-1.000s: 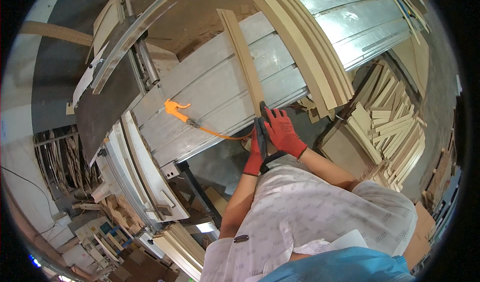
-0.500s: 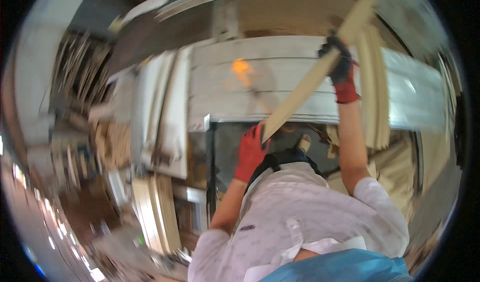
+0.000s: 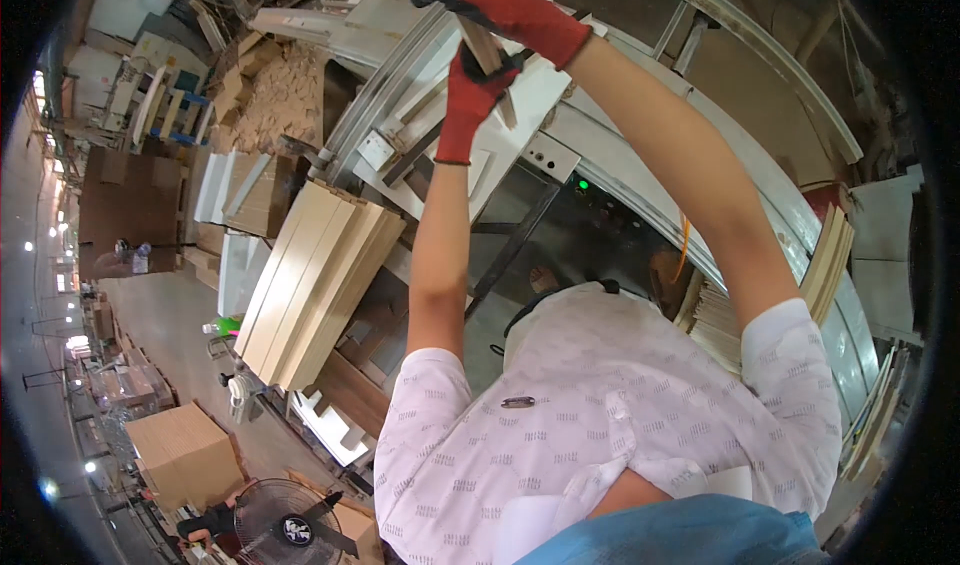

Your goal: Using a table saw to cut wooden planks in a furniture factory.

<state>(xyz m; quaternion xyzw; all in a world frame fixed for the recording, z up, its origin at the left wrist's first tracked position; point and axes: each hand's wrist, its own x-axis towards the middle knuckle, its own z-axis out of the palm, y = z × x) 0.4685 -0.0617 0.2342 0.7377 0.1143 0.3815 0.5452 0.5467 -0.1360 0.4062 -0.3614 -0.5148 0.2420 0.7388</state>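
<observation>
- A wooden strip (image 3: 484, 49) lies in the hands themselves, ahead of the torso and toward the left, near the upper edge of the view.
- Its long axis slants from upper left to lower right; the upper end is hidden behind the right glove, so its full length cannot be told.
- The left hand (image 3: 474, 95) is nearer the body, its dark-coated fingers and thumb closed about the strip from below.
- The right hand (image 3: 495, 3) is farther out, reaching across from the right with its back uppermost and its fingers pointing left. It covers the strip's upper part; whether it grips or only rests there cannot be told.
- A short length of wood shows beyond the left hand's thumb, apparently the same strip's lower end.
- Beneath the hands is a white panel (image 3: 482, 168), its right edge running up beside the metal table (image 3: 622, 143).
- A metal rail (image 3: 373, 101) bounds the panel on the left, with a dark bar (image 3: 412, 155) lying close to the left wrist.
- A stack of pale boards (image 3: 312, 283) stands left of the left forearm; between that forearm and the metal table, grey floor (image 3: 483, 331) shows in front of the body.
</observation>
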